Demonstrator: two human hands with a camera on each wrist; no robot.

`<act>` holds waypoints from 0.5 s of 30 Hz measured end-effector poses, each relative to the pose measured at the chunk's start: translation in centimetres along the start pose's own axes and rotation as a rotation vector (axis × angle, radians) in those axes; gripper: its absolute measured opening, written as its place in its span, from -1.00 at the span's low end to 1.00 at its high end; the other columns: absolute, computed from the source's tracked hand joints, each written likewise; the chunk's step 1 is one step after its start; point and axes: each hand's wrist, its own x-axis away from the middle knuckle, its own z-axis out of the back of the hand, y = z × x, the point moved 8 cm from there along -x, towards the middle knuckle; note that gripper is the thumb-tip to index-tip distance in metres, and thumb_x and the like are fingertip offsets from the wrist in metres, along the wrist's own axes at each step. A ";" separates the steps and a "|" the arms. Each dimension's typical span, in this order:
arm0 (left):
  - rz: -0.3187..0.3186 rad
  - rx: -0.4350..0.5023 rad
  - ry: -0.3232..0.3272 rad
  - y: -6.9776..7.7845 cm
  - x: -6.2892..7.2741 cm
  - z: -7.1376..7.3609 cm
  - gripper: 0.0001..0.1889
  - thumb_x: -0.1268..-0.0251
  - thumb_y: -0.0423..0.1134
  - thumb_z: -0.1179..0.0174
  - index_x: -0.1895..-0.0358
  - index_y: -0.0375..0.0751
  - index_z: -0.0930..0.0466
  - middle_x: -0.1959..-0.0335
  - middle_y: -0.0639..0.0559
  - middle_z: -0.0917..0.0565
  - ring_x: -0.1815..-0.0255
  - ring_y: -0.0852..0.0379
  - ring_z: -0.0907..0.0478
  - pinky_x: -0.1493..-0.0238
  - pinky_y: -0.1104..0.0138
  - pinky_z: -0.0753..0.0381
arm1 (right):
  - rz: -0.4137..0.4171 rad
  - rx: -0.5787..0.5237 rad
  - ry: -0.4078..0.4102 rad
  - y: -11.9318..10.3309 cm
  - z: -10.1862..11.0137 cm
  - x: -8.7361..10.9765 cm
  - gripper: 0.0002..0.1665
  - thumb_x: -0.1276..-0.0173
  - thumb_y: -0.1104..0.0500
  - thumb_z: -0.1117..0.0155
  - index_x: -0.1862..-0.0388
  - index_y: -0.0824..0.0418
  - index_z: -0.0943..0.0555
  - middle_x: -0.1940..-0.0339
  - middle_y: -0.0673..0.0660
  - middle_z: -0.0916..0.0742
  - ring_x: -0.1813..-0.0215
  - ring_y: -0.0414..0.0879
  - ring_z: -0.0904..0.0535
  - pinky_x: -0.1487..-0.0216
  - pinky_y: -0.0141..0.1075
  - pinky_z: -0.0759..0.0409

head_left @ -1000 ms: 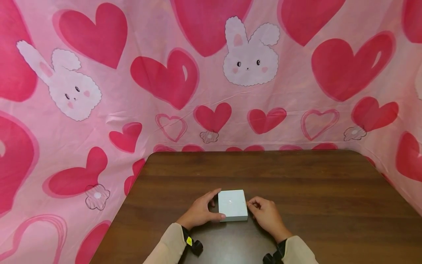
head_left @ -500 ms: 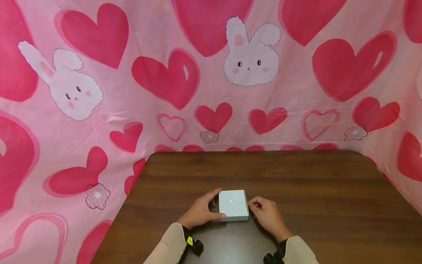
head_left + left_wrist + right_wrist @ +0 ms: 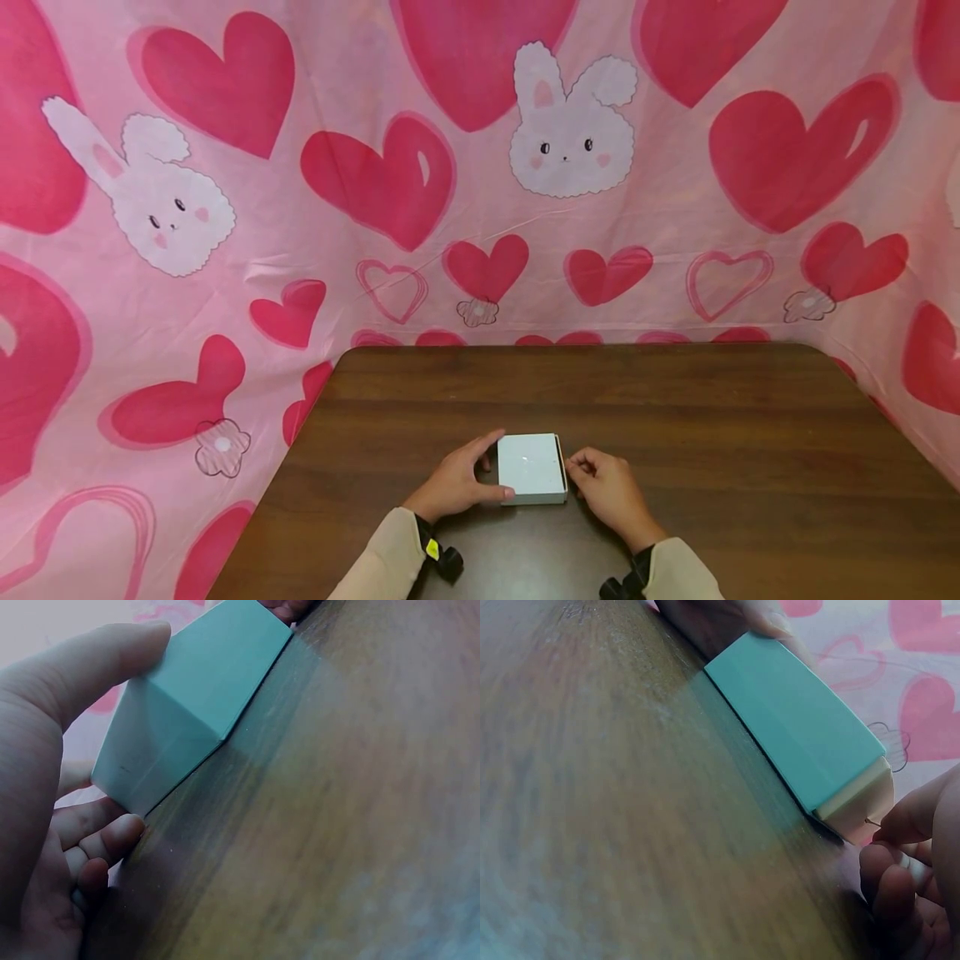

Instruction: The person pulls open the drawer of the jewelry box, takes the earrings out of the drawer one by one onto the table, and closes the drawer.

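Note:
A flat, pale square drawer box [image 3: 529, 464] lies on the wooden table, its side looking mint green in the wrist views. My left hand [image 3: 455, 477] grips its left end, with the thumb [image 3: 127, 649] along the near top edge and the other fingers round the end and far side. From the right end of the sleeve, a strip of the beige inner drawer [image 3: 861, 799] sticks out. A small thin cord [image 3: 871, 821] comes from the drawer's end face, and my right hand [image 3: 606, 486] pinches it between thumb and curled forefinger. The contents are hidden.
The brown table [image 3: 720, 433] stretches around the box to rounded far corners. Behind and at the sides hangs a pink cloth [image 3: 465, 192] printed with hearts and rabbits. A black camera [image 3: 450, 564] sits on the left wrist, another [image 3: 618, 586] on the right.
The inner drawer has slid a little to the right out of the sleeve, showing a thin gap at the box's right end. My right hand has shifted slightly right; the left has barely moved.

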 end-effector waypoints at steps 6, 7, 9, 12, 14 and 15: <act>-0.004 0.004 0.002 -0.1 0.0 -0.1 -0.03 0.03 0.28 -0.41 -0.50 0.25 -0.16 0.02 0.19 -0.48 0.06 0.17 -0.40 0.10 0.19 -0.43 | -0.008 0.006 -0.005 -0.1 0.1 0.0 -0.87 -0.31 0.21 -0.33 0.46 0.08 -0.65 0.65 -0.07 -0.57 0.59 -0.16 -0.50 0.51 -0.30 -0.41; -0.005 0.006 0.002 -0.1 0.1 -0.1 -0.03 0.03 0.28 -0.40 -0.50 0.26 -0.15 -0.01 0.19 -0.47 0.06 0.17 -0.40 0.10 0.18 -0.43 | -0.008 0.005 -0.004 -0.1 0.1 0.0 -0.87 -0.31 0.21 -0.33 0.46 0.07 -0.65 0.65 -0.07 -0.57 0.59 -0.16 -0.50 0.51 -0.30 -0.41; -0.005 0.012 0.000 -0.1 0.1 -0.1 -0.03 0.02 0.28 -0.40 -0.50 0.26 -0.15 -0.05 0.20 -0.46 0.05 0.17 -0.40 0.09 0.18 -0.43 | -0.008 0.002 -0.003 -0.2 0.1 0.1 -0.87 -0.31 0.21 -0.33 0.46 0.07 -0.65 0.65 -0.06 -0.57 0.59 -0.16 -0.49 0.51 -0.30 -0.41; -0.003 0.013 0.000 -0.2 0.1 -0.1 -0.03 0.02 0.27 -0.40 -0.51 0.25 -0.15 -0.06 0.19 -0.46 0.05 0.17 -0.40 0.09 0.17 -0.43 | -0.006 0.001 0.000 -0.2 0.2 0.1 -0.86 -0.31 0.20 -0.33 0.46 0.07 -0.65 0.65 -0.07 -0.57 0.59 -0.17 -0.50 0.52 -0.30 -0.41; 0.002 0.013 -0.002 -0.2 0.1 -0.1 -0.03 0.02 0.27 -0.40 -0.51 0.24 -0.14 -0.06 0.19 -0.46 0.05 0.17 -0.40 0.09 0.16 -0.42 | -0.004 0.003 0.003 -0.2 0.2 0.1 -0.86 -0.31 0.21 -0.33 0.47 0.07 -0.65 0.65 -0.07 -0.57 0.60 -0.17 -0.50 0.53 -0.30 -0.42; 0.005 0.013 -0.002 -0.2 0.1 -0.1 -0.03 0.02 0.27 -0.40 -0.51 0.25 -0.14 -0.05 0.19 -0.46 0.05 0.17 -0.40 0.09 0.16 -0.42 | -0.002 0.003 0.004 -0.2 0.2 0.1 -0.86 -0.31 0.20 -0.33 0.47 0.07 -0.65 0.66 -0.07 -0.57 0.60 -0.17 -0.50 0.53 -0.30 -0.42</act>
